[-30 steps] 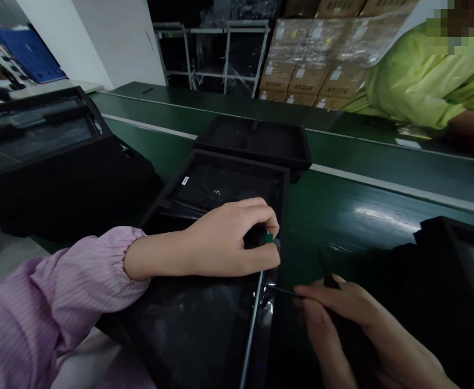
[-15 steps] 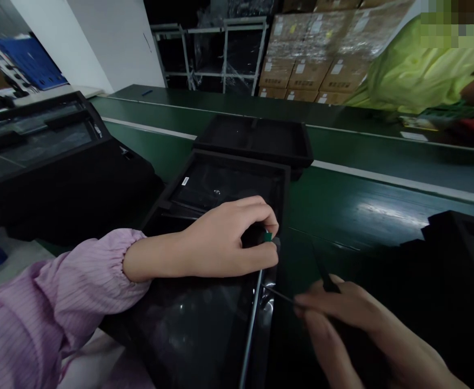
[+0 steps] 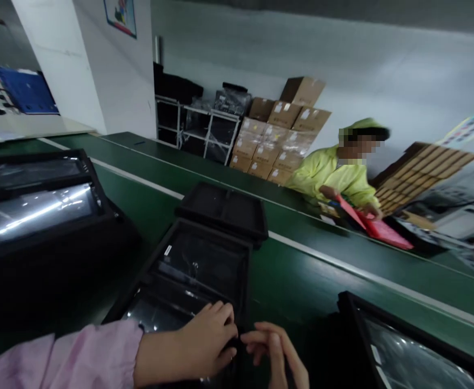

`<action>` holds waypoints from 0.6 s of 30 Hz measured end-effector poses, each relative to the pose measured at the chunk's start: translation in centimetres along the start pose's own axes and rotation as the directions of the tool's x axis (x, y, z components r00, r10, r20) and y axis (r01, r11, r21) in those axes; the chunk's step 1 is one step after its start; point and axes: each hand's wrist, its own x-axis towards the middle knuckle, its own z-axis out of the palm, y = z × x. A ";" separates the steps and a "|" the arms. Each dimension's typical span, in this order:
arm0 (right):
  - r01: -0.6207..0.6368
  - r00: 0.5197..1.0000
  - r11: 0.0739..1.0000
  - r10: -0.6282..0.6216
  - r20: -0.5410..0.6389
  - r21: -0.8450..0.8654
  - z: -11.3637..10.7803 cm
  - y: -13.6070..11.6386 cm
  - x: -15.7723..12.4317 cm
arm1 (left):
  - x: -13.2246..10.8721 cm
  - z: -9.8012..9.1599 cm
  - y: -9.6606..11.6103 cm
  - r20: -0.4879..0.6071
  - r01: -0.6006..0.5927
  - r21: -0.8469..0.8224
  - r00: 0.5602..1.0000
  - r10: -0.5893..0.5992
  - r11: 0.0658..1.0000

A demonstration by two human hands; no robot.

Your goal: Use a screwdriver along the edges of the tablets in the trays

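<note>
Nothing readable: labels on the cardboard boxes (image 3: 277, 141), the tray sticker (image 3: 167, 250) and the wall poster (image 3: 120, 16) are too small.

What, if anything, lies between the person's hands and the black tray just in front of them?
Nothing visible does. The left hand lies over the near end of the black tray, and the right hand is close beside it, at the tray's right corner. The second black tray lies beyond, farther along the green belt.

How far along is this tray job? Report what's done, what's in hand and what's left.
Looks done: one black tray sits farther up the green belt. In hand: left hand and right hand meet at the near edge of the panel tray; anything held is hidden. Left, probably: the tray at right.
</note>
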 end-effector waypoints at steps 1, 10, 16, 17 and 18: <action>-0.008 1.000 0.996 0.009 0.010 -0.088 0.7 0.6 0.6 | -0.3 -0.7 -0.1 0.017 -0.008 -0.028 1.000 0.008 1.000; -0.128 0.982 0.668 0.188 -0.001 -0.733 8.2 -2.0 6.4 | -2.1 -6.5 -2.3 0.013 -0.069 -0.173 0.997 0.073 0.983; -0.313 0.947 0.726 0.190 -0.259 -0.612 9.9 -1.2 8.3 | -1.7 -8.5 -5.7 -0.086 -0.137 -0.367 0.990 0.114 0.920; -0.337 0.934 0.752 0.192 -0.302 -0.567 9.6 -0.8 8.4 | -1.6 -8.7 -6.3 -0.110 -0.159 -0.386 0.986 0.126 0.909; -0.355 0.921 0.779 0.195 -0.338 -0.518 9.1 -0.6 8.4 | -1.5 -8.9 -7.0 -0.135 -0.186 -0.401 0.980 0.143 0.897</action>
